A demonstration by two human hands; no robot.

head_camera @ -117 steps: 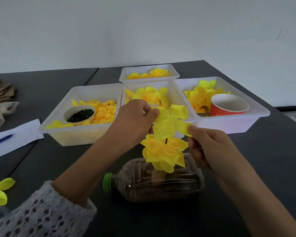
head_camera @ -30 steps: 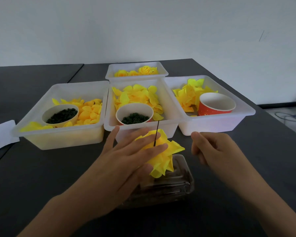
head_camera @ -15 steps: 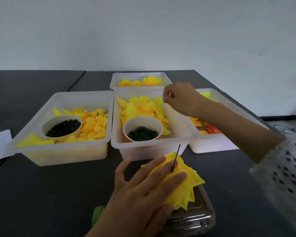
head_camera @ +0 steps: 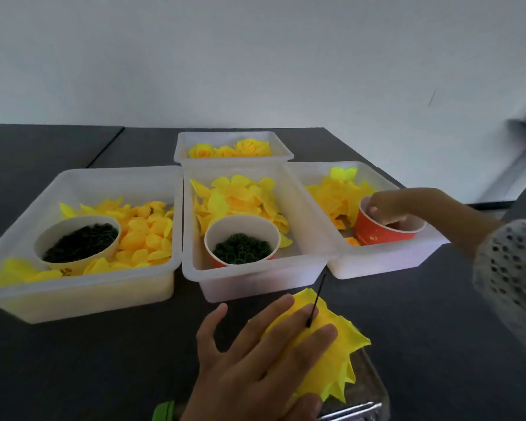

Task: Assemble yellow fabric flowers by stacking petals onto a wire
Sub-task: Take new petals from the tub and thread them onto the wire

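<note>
Near the bottom edge, the left hand [head_camera: 255, 369] lies flat with straight, spread fingers [head_camera: 312, 338] pressing on the stacked yellow petals [head_camera: 331, 360]. A thin black wire [head_camera: 315, 302] rises between two of those fingers, up through the petal stack. The stack sits on a clear bottle [head_camera: 362, 402] lying on its side on the dark table [head_camera: 88, 360]; its green cap [head_camera: 163, 412] shows at the bottom edge.

The right hand [head_camera: 389, 208] reaches into the red cup [head_camera: 377, 235] in the right tray [head_camera: 386, 262]; its fingertips dip below the rim, so I cannot tell whether they pinch anything. Loose petals lie behind that cup. The middle tray [head_camera: 255, 275] holds petals and a cup of dark green beads [head_camera: 240, 249]. The left tray [head_camera: 82, 296] holds the same kind of mix. A small far tray [head_camera: 234, 158] holds finished flowers [head_camera: 249, 147].
</note>
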